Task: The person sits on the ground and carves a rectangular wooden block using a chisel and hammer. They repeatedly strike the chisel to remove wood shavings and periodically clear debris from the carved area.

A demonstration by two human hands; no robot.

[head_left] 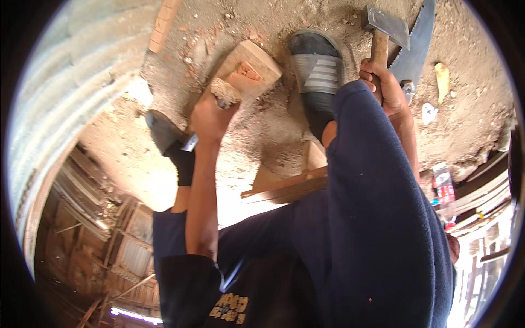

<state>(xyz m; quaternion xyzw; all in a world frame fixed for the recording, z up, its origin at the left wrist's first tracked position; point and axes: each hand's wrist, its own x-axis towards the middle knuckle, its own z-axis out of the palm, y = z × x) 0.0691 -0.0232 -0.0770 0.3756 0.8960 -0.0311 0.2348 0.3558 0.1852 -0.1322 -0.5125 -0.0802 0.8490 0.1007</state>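
Observation:
My left hand (211,117) is closed around a chisel (190,142), its metal end showing below my fist and a rough, light-brown piece (225,92) at the top. A pale wooden block (258,68) with a reddish recess lies on the dirt beside that hand. At the right, my right hand (387,90) grips the wooden handle of a hammer-like tool (385,27) with a wide steel head, just beside my raised knee (361,109). A saw blade (415,41) lies behind the tool head.
My feet in dark sandals (314,76) rest on dirt ground. A corrugated metal sheet (65,71) curves along the left. Wooden boards (284,186) lie below me, a brick-coloured strip (164,22) at top. A plastic bottle (444,191) and a yellow scrap (442,82) are at right.

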